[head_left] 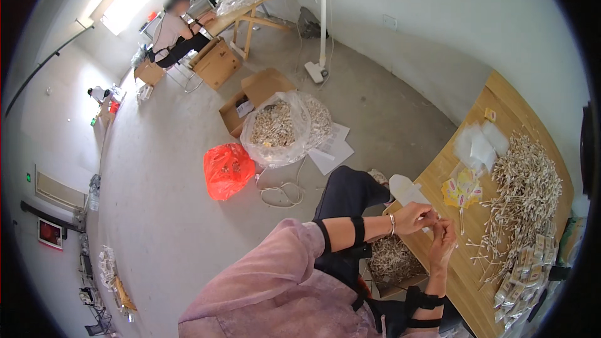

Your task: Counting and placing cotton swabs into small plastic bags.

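Observation:
My left hand (pixel 414 218), with a bracelet at its wrist, is closed at the table's near edge, its fingertips pinched together. Close against it, my right hand (pixel 443 242) is closed too, fingers bent inward. Whatever lies between the fingers is small and pale, too small to name. Beside my left hand, a white sheet (pixel 407 190) with a rounded end lies at the table edge. Just beyond the hands are a few yellow-and-white cards (pixel 462 189) and a large loose heap of cotton swabs (pixel 524 181).
Clear plastic bags (pixel 481 145) and packed small packets (pixel 529 269) lie on the wooden table (pixel 432 172). Below its edge stands a box of swabs (pixel 394 261). On the floor are a big clear sack (pixel 275 128), a red bag (pixel 228 171) and a cable (pixel 283 197). Another person (pixel 178 31) sits farther off.

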### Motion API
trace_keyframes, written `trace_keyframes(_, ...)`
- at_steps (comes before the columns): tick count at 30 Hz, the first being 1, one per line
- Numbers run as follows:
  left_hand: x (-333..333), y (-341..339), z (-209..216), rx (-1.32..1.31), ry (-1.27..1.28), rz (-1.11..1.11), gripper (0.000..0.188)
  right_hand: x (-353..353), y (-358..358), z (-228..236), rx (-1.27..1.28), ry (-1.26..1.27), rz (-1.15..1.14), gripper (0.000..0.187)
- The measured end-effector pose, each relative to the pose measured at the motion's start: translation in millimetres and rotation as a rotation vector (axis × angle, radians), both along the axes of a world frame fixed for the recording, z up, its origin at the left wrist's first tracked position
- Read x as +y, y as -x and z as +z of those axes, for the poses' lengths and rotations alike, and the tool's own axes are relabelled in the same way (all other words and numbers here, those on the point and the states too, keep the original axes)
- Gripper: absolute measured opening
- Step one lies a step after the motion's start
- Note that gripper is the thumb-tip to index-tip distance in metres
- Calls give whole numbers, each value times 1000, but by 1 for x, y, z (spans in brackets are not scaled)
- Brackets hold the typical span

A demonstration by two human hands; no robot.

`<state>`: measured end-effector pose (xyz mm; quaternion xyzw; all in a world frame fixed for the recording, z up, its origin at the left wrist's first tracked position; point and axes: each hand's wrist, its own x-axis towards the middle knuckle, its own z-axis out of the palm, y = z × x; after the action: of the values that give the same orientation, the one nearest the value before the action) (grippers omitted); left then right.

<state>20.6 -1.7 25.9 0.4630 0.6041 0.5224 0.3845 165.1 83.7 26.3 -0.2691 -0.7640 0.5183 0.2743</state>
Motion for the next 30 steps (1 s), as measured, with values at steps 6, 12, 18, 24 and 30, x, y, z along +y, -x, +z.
trace_keyframes(6, 7, -1, -14, -682, -43, -19, 11, -2, 8, -3, 215, 381, -16, 11)
trace_keyframes(12, 8, 1, -38, -654, -58, -24, 8, 0, 2, -4, 233, 509, 59, 11)
trace_keyframes(18, 13, -4, -21, -492, -77, 9, 8, 7, -5, -9, 138, 466, -32, 10)
trace_keyframes(24, 4, 3, -9, -90, -110, -17, 10, 2, -2, -7, 151, 153, 20, 7)
trace_keyframes(30, 1, 10, -6, 535, -520, 96, 18, 8, -4, -7, 74, -176, 3, 5)
